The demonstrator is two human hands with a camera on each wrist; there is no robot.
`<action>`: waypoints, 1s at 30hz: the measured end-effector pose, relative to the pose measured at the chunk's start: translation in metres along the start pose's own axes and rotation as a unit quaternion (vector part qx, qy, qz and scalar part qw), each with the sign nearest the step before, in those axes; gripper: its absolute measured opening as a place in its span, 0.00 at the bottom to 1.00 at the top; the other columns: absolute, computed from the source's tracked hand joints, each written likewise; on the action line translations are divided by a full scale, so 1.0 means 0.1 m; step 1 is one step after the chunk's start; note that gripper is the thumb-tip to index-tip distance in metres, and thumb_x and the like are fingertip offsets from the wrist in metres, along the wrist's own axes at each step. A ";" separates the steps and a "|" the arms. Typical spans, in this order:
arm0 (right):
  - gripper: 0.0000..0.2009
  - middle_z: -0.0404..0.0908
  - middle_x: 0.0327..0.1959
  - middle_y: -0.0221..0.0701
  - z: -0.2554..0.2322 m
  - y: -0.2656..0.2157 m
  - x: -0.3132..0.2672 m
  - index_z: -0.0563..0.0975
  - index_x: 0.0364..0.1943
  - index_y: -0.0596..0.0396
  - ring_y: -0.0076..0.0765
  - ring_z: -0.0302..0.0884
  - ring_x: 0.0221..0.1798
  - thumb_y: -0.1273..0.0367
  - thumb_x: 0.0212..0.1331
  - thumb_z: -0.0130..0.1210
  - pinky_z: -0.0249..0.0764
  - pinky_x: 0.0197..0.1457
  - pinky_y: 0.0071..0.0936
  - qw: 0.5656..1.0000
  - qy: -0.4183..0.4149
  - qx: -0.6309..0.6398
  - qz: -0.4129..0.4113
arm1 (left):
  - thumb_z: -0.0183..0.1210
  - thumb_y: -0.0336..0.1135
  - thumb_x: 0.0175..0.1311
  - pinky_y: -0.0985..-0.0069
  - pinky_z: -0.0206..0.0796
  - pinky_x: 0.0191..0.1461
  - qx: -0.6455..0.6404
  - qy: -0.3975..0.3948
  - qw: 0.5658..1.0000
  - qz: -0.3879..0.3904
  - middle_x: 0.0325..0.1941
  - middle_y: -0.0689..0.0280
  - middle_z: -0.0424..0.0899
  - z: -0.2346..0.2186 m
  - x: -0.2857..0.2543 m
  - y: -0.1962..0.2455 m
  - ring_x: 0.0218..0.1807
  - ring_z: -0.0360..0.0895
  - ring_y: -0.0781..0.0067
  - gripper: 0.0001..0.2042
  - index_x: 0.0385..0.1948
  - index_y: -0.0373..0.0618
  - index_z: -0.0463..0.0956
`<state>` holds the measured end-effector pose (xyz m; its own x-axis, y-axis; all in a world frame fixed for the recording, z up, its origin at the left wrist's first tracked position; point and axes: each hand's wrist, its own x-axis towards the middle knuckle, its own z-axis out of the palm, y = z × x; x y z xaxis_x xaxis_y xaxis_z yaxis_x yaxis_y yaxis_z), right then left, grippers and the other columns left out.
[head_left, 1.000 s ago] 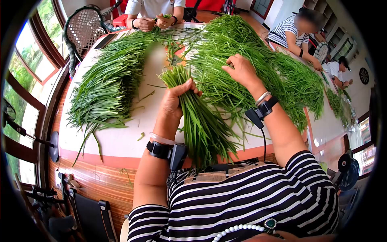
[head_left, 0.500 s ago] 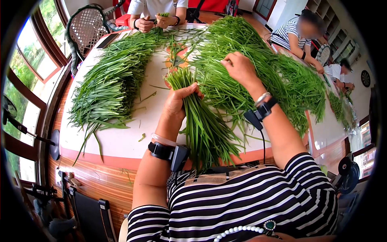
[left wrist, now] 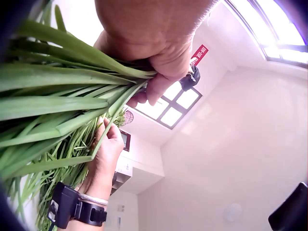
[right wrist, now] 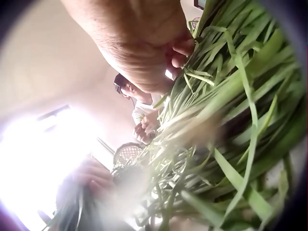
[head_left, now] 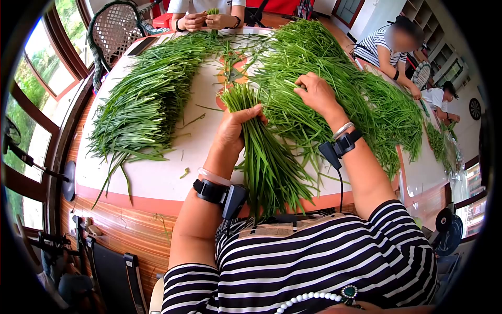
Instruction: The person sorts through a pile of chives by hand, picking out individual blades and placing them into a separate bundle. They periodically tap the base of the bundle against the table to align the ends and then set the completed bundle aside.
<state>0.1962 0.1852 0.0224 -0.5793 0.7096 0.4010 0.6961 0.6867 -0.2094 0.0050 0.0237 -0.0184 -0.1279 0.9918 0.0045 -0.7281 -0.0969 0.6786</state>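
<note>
My left hand (head_left: pixel 233 127) grips a thick bunch of garlic chives (head_left: pixel 267 162) around its upper part, thumb across the front. The pale cut ends point away from me and the long leaves fan down toward my lap. My right hand (head_left: pixel 320 95) is over the large loose heap of chives (head_left: pixel 308 49) at the right, thumb and fingertips pinched together among the stalks. In the right wrist view its curled fingers (right wrist: pixel 179 57) lie against thin chive pieces. To the left, a long row of chives (head_left: pixel 149 104) lies with its ends lined up.
Across the white table (head_left: pixel 157 183), a person's hands (head_left: pixel 205 21) hold a small bunch of chives. Other people sit along the right side, one in a striped shirt (head_left: pixel 380 48). A dark flat phone-like object (head_left: pixel 141 46) lies at the back left. A wicker chair (head_left: pixel 116 34) stands behind it.
My left hand with the bunch has shifted slightly right and down. The right hand's thumb and fingers have drawn closer together over the heap. The person opposite has brought both hands together.
</note>
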 end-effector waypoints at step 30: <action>0.06 0.80 0.26 0.39 -0.38 -0.70 -0.19 0.74 0.34 0.60 0.40 0.77 0.27 0.71 0.63 0.52 0.70 0.31 0.33 0.961 0.019 0.266 -0.067 | 0.62 0.27 0.57 0.74 0.75 0.38 0.006 0.028 1.000 0.000 0.32 0.62 0.82 0.14 -0.09 0.02 0.35 0.81 0.68 0.11 0.41 0.37 0.75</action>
<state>0.1743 0.1173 0.0632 -0.6258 0.6095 0.4867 0.2951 0.7626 -0.5756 0.0141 0.0153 -0.0069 -0.1666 0.9854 -0.0361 -0.7193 -0.0964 0.6880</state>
